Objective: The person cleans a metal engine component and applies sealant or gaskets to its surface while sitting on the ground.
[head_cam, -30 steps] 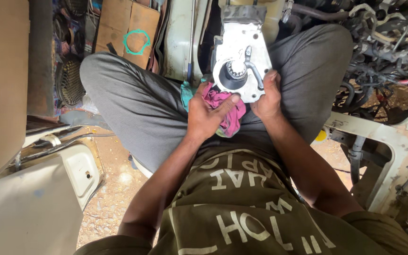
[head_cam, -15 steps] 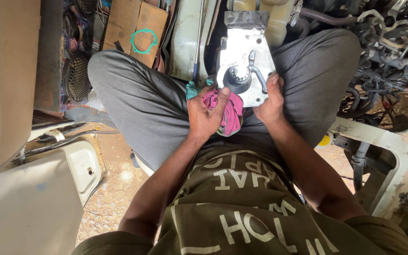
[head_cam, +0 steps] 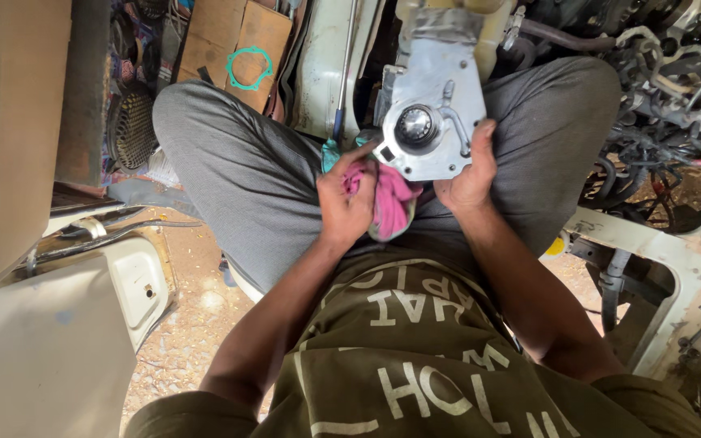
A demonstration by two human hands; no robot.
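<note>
Head view: person sat cross-legged on the ground, camera looked straight down at lap and both hands.
Metal part: silver-grey housing with a round hub on its face, stood between the knees, lower edge over the lap, upper end against a cream-coloured casing.
Right hand: closed around the lower right edge of the metal part, thumb up along its side, fingers hidden behind it.
Left hand: curled shut on a pink rag, fingertips touched the lower left corner of the metal part.
Pink rag: bunched between the left palm and the bottom edge of the part, one fold hung onto the lap.
Screwdriver: long shaft, blue handle, lay just beside the left knee, tip pointed away.
Trousers: grey, both knees spread wide.
Shirt: olive with pale lettering.
Cardboard: beyond the left knee, a green ring gasket lay on it.
Right margin: tangle of hoses and wires, detail not resolvable.
Left margin: pale panels over sandy ground.
</note>
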